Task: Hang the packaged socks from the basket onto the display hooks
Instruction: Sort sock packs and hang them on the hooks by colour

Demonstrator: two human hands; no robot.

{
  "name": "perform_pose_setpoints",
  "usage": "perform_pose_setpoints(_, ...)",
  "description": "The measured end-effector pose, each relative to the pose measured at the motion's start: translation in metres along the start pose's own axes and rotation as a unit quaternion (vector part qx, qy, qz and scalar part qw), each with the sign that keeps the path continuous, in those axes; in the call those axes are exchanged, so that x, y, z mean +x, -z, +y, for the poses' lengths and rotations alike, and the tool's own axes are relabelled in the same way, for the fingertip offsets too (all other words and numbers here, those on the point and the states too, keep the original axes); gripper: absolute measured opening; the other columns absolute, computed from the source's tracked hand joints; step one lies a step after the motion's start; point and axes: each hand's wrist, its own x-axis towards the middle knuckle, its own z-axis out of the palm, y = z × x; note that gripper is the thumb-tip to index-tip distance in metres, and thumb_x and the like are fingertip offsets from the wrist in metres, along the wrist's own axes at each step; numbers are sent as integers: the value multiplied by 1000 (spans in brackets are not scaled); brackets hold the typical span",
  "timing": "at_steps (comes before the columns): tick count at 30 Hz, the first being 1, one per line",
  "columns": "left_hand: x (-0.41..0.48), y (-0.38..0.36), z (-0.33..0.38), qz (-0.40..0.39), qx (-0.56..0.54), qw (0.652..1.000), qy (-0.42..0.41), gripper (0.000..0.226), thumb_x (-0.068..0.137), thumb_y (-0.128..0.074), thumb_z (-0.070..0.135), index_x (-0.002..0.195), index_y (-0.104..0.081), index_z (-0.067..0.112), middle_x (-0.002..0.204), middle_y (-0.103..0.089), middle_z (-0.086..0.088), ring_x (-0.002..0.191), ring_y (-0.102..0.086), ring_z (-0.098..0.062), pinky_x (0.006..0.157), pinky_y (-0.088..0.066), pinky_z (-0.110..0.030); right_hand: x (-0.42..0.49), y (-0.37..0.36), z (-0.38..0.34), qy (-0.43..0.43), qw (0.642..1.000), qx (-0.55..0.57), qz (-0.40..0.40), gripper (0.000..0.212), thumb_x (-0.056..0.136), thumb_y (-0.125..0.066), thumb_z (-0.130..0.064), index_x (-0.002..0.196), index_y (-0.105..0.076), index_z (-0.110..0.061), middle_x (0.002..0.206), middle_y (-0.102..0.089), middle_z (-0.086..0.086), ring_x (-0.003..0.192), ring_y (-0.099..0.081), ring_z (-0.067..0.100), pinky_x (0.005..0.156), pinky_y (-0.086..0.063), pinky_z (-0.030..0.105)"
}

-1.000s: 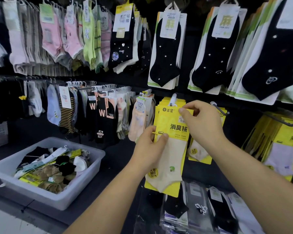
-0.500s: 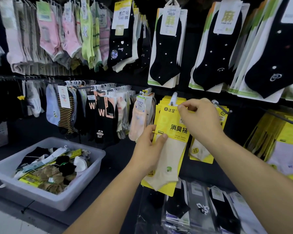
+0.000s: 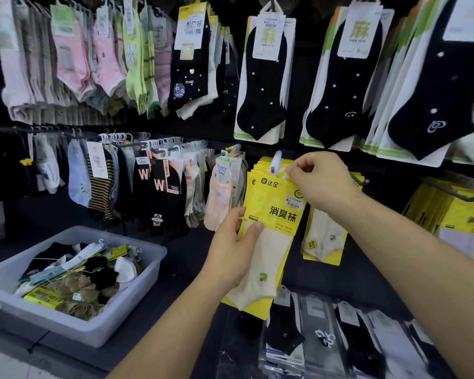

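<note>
A yellow sock pack [image 3: 274, 212] is held up in front of the display wall, right of centre, against a stack of like packs [image 3: 260, 164] hung on a white-tipped hook [image 3: 276, 160]. The pack's left edge is gripped by the left hand [image 3: 237, 250], with the thumb laid across the front where the yellow card meets the cream sock and the fingers hidden behind. The pack's top, at its white hanger, is pinched between thumb and forefinger of the right hand [image 3: 322, 181], whose other fingers are curled. The hanger is seen just beside the hook's tip; whether it has been passed over the hook cannot be told.

A grey basket [image 3: 133, 305] is set on the dark shelf at the near left, well apart from both hands. Loose and packaged socks [image 3: 74, 285] are heaped in it: tan, black and white pairs with a few yellow cards among them.

Another yellow pack [image 3: 323, 239] is hung just right of the held one, partly covered by the right forearm. More yellow packs [image 3: 463, 214] are seen at the far right. Black ankle socks [image 3: 263, 86] on white cards are hung on the row above, with pink, green and grey pairs to their left. Bagged dark socks [image 3: 312, 337] are laid below the held pack, at the near right.
</note>
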Motion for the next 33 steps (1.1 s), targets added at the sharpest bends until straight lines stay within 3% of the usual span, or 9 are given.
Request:
perform_pose_setpoints(9,6,2,-7,45,75,996,18,6,105,-63,34,109,-61,38,89,-72,29,81,-67,12,61,-46,-6,3,-17,-8,82,987,-133,25,20,97,-56,-24,91,-74,-21,95,-68,-5,107,-56,26,93,-48,45)
perform_pose_setpoints(12,4,7,-7,56,208,977,-1,15,105,-58,41,93,-58,31,73,-62,14,68,-59,0,52,-38,-16,-5,-20,0,98,982,-158,43,17,97,-58,-25,105,-73,-26,107,-61,-3,115,-46,24,98,-40,37)
perform_pose_setpoints(15,8,9,-4,85,336,938,5,42,98,-53,64,109,-58,24,103,-56,8,97,-57,-15,71,-43,-32,-18,-23,13,108,984,-122,77,35,93,-64,-34,127,-64,-27,120,-52,-3,121,-39,20,98,-29,26)
perform_pose_setpoints(18,17,7,3,78,228,970,21,85,80,-47,82,141,-51,22,138,-52,6,132,-49,-17,101,-45,-38,-37,-36,31,59,996,-34,60,68,92,-65,-43,151,-35,-27,140,-39,-7,135,-28,13,105,-23,25)
perform_pose_setpoints(21,35,-6,10,21,-15,999,28,73,87,-59,67,147,-54,24,146,-63,6,139,-56,-14,119,-43,-45,-48,-60,44,11,995,93,31,55,98,-59,-38,146,-34,-30,134,-43,-20,132,-40,7,106,-33,27)
perform_pose_setpoints(23,46,-15,9,-14,-55,998,36,40,98,-58,52,136,-59,39,136,-68,19,130,-62,-3,116,-45,-37,-51,-76,51,5,987,161,20,40,103,-50,-34,141,-38,-35,135,-55,-16,126,-51,5,105,-42,28)
perform_pose_setpoints(25,55,-21,4,-16,-46,998,30,17,106,-55,46,121,-57,54,126,-65,35,121,-60,12,107,-45,-25,-51,-85,54,-7,978,207,24,37,106,-42,-37,139,-32,-49,135,-55,-19,121,-51,-9,96,-41,10)
perform_pose_setpoints(30,66,-22,4,-7,-87,996,30,16,111,-53,30,114,-66,40,120,-76,13,111,-72,-1,89,-55,-15,-33,-98,61,-60,973,222,37,56,105,-38,-48,156,-14,-45,149,-46,-16,122,-48,-2,81,-32,2)
perform_pose_setpoints(33,70,-22,4,4,-77,997,31,14,110,-55,29,112,-66,38,114,-77,14,105,-73,3,83,-55,-12,-25,-99,67,-52,973,222,46,54,106,-40,-44,155,-19,-43,138,-51,-17,103,-49,-22,73,-32,-7)
